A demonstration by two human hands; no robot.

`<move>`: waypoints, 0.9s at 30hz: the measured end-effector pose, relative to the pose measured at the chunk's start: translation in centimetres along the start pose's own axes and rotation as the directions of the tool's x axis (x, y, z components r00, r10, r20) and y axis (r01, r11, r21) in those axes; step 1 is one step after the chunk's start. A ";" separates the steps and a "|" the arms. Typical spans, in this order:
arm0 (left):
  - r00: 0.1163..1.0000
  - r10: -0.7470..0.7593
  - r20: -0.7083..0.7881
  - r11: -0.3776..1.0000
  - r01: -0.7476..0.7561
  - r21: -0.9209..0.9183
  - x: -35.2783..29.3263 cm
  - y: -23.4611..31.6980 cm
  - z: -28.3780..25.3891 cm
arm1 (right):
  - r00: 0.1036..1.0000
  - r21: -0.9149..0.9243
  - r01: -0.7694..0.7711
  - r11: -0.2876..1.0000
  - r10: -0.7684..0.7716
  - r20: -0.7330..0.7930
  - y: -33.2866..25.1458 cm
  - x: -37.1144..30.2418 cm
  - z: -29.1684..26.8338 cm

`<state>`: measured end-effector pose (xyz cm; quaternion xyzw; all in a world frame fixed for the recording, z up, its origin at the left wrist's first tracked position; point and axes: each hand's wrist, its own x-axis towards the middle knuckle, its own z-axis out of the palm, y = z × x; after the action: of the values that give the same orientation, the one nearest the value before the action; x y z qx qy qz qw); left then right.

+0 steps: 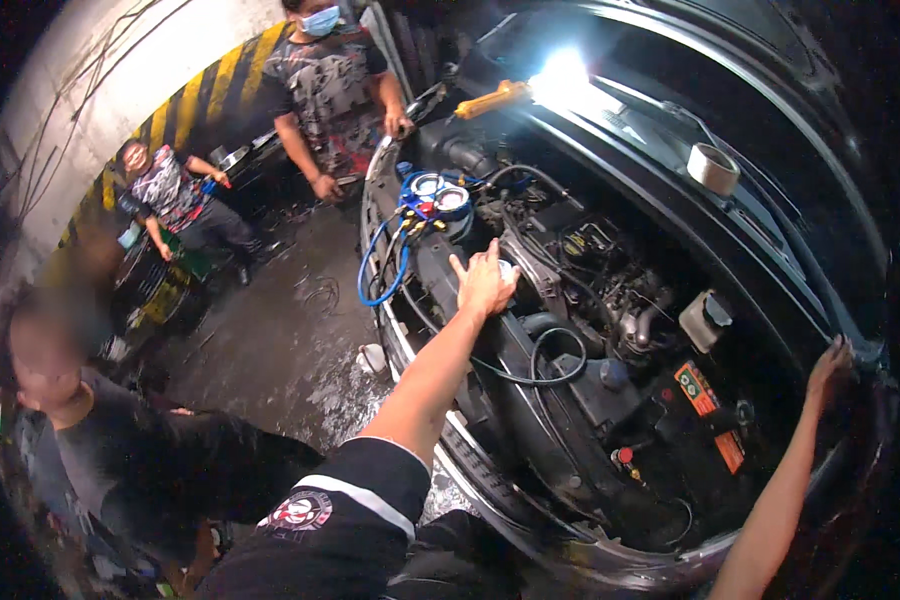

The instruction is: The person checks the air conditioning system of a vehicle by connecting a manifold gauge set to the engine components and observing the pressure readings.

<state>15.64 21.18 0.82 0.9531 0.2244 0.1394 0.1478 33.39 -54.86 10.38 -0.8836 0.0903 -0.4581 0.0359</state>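
In the open engine bay my left hand (484,282) reaches down with fingers spread. It lies against a pale round part (510,273) that the hand partly covers. Just beyond it sits a manifold gauge set (440,198) with two dials. A blue hose (404,275) loops from the gauges over the front edge, and a black hose (560,380) curls across the bay nearer me. My right hand (830,370) rests on the car body's edge (860,355) at the right, fingers laid along it; some fingertips are hard to make out.
A lit work lamp (565,75) with a yellow handle and a tape roll (713,168) lie near the windscreen. A white reservoir (705,320) and a battery (705,420) stand right. One person (330,100) touches the car's far side; another (60,380) is close left; a third (180,195) sits behind.
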 end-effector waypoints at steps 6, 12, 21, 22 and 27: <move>0.998 0.044 -0.053 0.999 -0.043 0.031 -0.1 0.2 0.3 | 0.982 -0.023 0.145 0.989 -0.147 -0.116 -2.2 -0.6 -2.9; 1.000 0.013 -0.012 0.999 -0.013 -0.040 -0.2 0.2 -0.5 | 0.997 0.135 0.059 0.989 -0.051 -0.061 -3.3 -0.2 -3.0; 0.988 -0.072 -0.137 0.969 0.102 0.224 -1.5 1.0 -1.3 | 0.996 0.246 0.048 0.968 -0.029 -0.082 -0.3 0.0 0.0; 0.993 -0.049 -0.107 0.969 0.074 0.236 -1.4 1.0 -1.5 | 0.995 0.196 0.067 0.978 -0.049 -0.092 0.0 0.1 0.4; 0.997 -0.032 -0.074 0.995 0.039 0.096 -0.8 0.7 -1.4 | 0.980 0.215 0.138 0.967 -0.102 -0.169 1.1 0.6 1.8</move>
<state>14.77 20.49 2.22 0.9493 0.2532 0.1601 0.0951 35.09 -56.11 9.67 -0.8390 -0.0134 -0.5345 0.1007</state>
